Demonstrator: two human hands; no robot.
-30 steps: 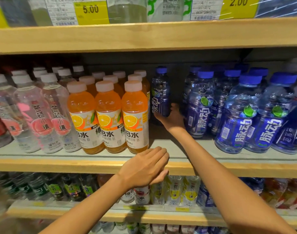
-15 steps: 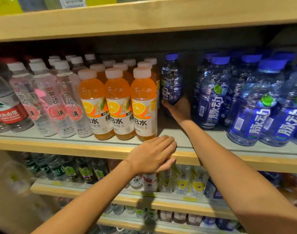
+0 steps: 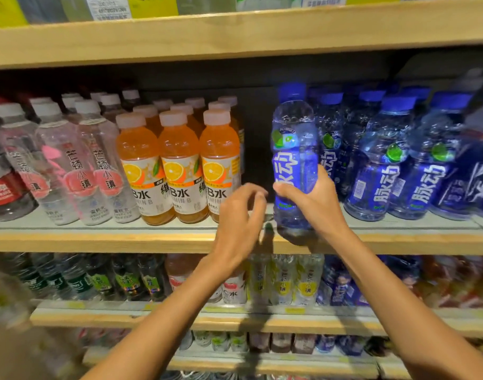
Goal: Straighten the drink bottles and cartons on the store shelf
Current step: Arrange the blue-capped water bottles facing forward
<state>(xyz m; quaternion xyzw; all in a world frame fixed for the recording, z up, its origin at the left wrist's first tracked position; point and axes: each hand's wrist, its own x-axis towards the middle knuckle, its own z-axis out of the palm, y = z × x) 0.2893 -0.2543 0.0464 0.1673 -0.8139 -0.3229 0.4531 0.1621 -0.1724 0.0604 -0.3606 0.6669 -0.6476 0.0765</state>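
Yellow price tag at top, white printed label beside it

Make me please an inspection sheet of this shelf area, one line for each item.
Surface: middle shelf, grey board with wooden front edge, stocked.
Job's things: blue bottle held roughly upright at the front edge, in the gap between orange bottles and blue row; clear pink-label bottles further left.
Clutter: nothing seen.
Hands: right hand grips the blue bottle low; left hand beside it, holds nothing.
Cables: nothing seen.
Surroundings: upper shelf with yellow tags; lower shelves with more drinks, blurred.
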